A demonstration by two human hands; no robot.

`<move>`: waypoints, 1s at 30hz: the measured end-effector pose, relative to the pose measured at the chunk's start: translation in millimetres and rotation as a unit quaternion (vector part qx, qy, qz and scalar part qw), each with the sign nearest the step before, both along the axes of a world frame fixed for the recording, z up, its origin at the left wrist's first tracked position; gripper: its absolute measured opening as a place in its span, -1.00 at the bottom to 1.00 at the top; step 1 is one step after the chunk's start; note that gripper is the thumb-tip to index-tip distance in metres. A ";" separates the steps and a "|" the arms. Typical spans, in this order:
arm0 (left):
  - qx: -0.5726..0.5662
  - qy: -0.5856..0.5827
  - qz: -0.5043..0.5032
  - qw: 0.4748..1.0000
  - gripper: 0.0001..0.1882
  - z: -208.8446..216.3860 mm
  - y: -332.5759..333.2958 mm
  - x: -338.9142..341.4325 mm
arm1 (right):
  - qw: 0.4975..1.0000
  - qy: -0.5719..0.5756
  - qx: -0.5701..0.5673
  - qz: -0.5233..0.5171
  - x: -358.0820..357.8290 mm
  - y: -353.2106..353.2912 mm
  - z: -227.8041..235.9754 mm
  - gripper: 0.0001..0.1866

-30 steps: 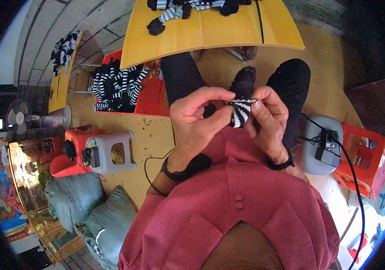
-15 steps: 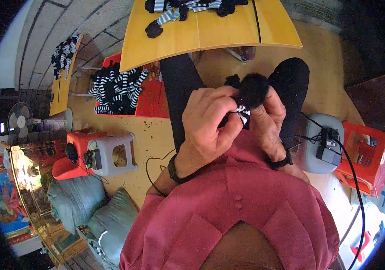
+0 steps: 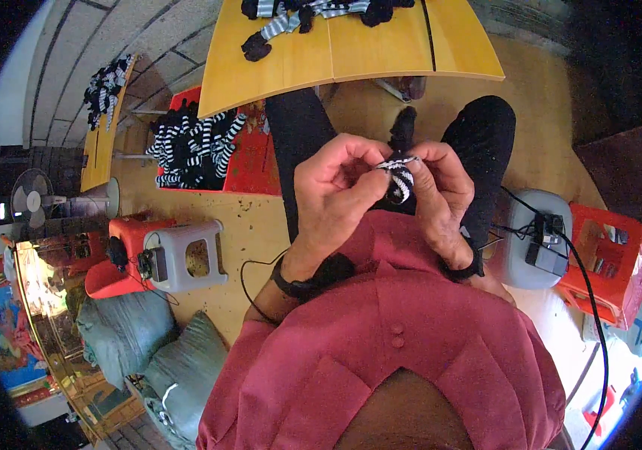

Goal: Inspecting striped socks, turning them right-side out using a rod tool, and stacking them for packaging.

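Note:
Between my knees, both hands pinch a black-and-white striped sock (image 3: 400,185). My left hand (image 3: 340,199) grips its edge from the left, thumb and fingers closed. On the opposite side my right hand (image 3: 442,195) holds it between thumb and fingers. The striped part is bunched up and hangs toward me, while a dark end (image 3: 403,131) sticks out beyond my fingertips toward the table. Part of the fabric is hidden behind my thumbs.
Striped socks lie on the yellow table (image 3: 381,56) ahead. A red bin (image 3: 250,169) at left holds a heap of striped socks. Stools flank me: a grey one (image 3: 186,259) left, a pale one (image 3: 538,240) right with a black device and cable. Stuffed sacks (image 3: 186,375) sit lower left.
The fluffy black bunch between my hands has given way to striped fabric, with the dark end now stretched away from me. My hands have shifted slightly and both pinch the striped edge.

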State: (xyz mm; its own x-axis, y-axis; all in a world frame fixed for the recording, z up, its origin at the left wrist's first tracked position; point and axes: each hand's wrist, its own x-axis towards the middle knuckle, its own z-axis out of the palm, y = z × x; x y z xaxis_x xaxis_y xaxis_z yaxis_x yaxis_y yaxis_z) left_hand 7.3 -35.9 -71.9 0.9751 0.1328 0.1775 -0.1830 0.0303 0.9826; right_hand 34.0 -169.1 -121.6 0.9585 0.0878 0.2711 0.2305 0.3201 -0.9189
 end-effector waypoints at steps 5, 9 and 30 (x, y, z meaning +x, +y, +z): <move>-0.205 0.105 -0.110 0.967 -0.87 0.9 8.3 1.3 | 0.999 0.024 0.020 0.012 0.3 4.2 1.6 -0.92; -0.287 0.134 -0.155 0.936 -0.84 1.5 1.7 -2.7 | 0.991 0.090 0.081 0.058 3.0 1.4 3.9 -0.90; 0.033 -0.052 0.027 0.998 -0.81 -1.6 10.5 2.2 | 0.982 0.085 0.036 0.166 -6.7 -15.3 20.9 -0.94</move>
State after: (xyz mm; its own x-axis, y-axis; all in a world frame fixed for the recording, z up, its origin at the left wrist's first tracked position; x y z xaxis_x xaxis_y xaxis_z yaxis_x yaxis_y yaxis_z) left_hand 9.5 -25.5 -73.5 0.9426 0.1690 0.2880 -0.2843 -0.0467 0.9576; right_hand 27.3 -184.3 -100.7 0.9121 0.3900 0.1259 -0.0534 0.4177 -0.9070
